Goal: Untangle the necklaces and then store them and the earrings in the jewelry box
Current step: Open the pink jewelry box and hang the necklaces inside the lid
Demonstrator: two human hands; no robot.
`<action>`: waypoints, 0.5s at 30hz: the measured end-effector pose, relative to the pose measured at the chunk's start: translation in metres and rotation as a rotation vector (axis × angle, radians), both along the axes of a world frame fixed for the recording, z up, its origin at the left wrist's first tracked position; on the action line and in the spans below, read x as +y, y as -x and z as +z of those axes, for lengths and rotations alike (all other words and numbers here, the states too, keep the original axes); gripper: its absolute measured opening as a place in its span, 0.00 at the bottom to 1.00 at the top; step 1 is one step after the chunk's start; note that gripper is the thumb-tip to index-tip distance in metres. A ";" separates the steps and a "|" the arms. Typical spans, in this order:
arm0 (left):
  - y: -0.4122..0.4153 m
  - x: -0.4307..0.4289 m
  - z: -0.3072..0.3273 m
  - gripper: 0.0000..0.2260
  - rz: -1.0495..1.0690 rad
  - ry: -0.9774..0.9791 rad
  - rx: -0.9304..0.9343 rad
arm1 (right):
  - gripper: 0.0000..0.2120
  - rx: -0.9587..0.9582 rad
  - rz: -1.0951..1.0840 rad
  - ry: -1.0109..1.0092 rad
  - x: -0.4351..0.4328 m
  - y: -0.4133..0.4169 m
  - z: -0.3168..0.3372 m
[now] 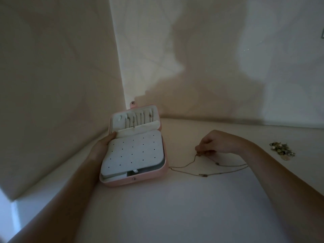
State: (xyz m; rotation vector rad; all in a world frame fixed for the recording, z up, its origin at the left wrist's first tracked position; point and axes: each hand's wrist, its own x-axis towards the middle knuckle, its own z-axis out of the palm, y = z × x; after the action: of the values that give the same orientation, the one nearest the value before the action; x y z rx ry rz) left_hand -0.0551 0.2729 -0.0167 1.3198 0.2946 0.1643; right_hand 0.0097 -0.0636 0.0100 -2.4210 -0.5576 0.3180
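My left hand [105, 143] curls round left edge of open jewelry box [149, 178]. Right of it, my right hand [214, 142] pinches necklace [185, 166] end; rest trails on table [175, 207] just below pinch. Further right, small heap, probably earrings [282, 149], well apart from fingers.

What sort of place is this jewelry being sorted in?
Likely a home room: a pale tabletop in a wall corner, with an open pink jewelry box, a necklace and a pile of earrings.
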 end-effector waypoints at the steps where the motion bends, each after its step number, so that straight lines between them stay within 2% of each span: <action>1: 0.000 -0.001 0.000 0.12 0.002 -0.007 0.000 | 0.06 -0.014 0.004 0.025 -0.001 -0.001 -0.002; 5: 0.001 -0.005 -0.001 0.12 0.008 0.015 -0.005 | 0.07 -0.085 -0.004 0.086 0.002 -0.003 -0.007; 7: 0.003 -0.004 -0.001 0.12 0.017 0.022 -0.010 | 0.05 -0.072 0.013 0.099 0.004 -0.003 -0.008; 13: 0.003 -0.001 0.000 0.12 0.038 0.000 -0.033 | 0.07 -0.067 0.060 0.258 0.003 -0.005 -0.009; 15: 0.003 -0.001 0.000 0.12 0.034 -0.013 -0.045 | 0.08 -0.088 0.050 0.184 -0.003 -0.006 -0.011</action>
State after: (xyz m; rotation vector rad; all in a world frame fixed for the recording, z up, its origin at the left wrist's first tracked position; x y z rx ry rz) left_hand -0.0581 0.2716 -0.0164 1.3229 0.2785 0.2247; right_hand 0.0153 -0.0663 -0.0011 -2.6111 -0.6543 0.2965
